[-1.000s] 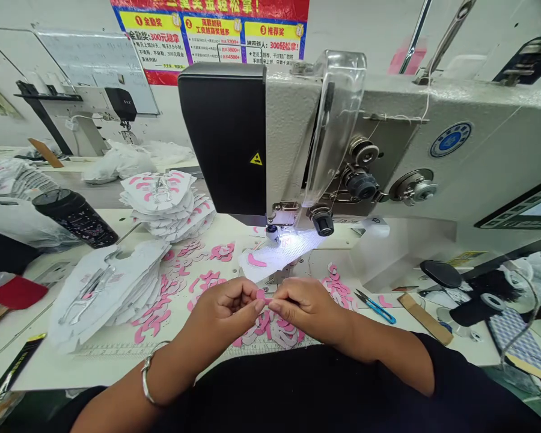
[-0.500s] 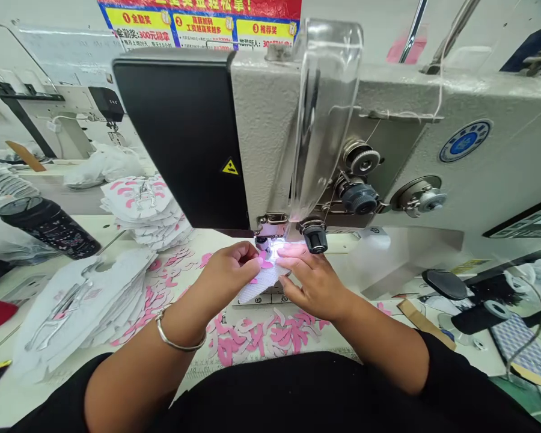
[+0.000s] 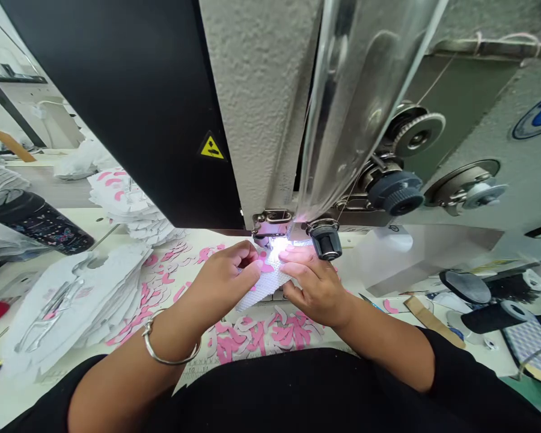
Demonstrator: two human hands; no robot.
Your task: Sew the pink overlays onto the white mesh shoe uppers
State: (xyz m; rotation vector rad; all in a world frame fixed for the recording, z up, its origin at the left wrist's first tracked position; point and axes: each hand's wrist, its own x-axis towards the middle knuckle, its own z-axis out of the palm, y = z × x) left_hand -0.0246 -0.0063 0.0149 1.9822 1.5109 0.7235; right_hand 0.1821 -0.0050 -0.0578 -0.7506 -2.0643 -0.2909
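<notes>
Cloth [image 3: 258, 292] seems light, limp, best held by edges; our left hand [image 3: 225, 278] pinches a pink piece [image 3: 267, 267], our right hand [image 3: 318, 290] rests, fingers parted.

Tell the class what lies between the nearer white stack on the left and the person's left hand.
Scattered pink pieces lie between the nearer white stack and the left hand; this shows in the head view.

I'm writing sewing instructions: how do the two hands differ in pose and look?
The left hand curls, thumb beside a pink piece; the right hand extends its fingers over white fabric. A bracelet circles the left wrist; the right wrist is bare. Both hands are ungloved.
</notes>
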